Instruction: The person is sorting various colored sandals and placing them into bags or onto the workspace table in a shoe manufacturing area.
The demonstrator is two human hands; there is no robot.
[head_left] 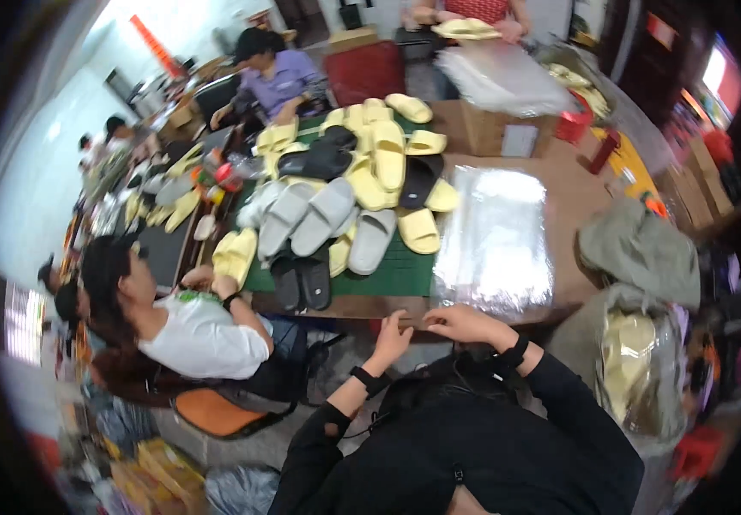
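Note:
My left hand [393,338] is at the table's near edge, its fingers loosely bent and apart, with nothing visible in it. Close by on its right, my right hand [465,325] reaches over the same edge with curved, parted fingers, near the bottom of a stack of clear plastic bags [497,236]. A small gap separates the two hands. Beyond them lies a pile of slippers: a grey slipper [372,243], a yellow slipper [419,231], a pair of black slippers [301,281] and several more.
The slippers rest on a green mat [396,273] on the brown table [572,193]. At my left sits a person in white [207,335]; others sit or stand across. A cardboard box [499,129] holds more clear bags at the back. To my right stands a sack [636,352] with yellow slippers.

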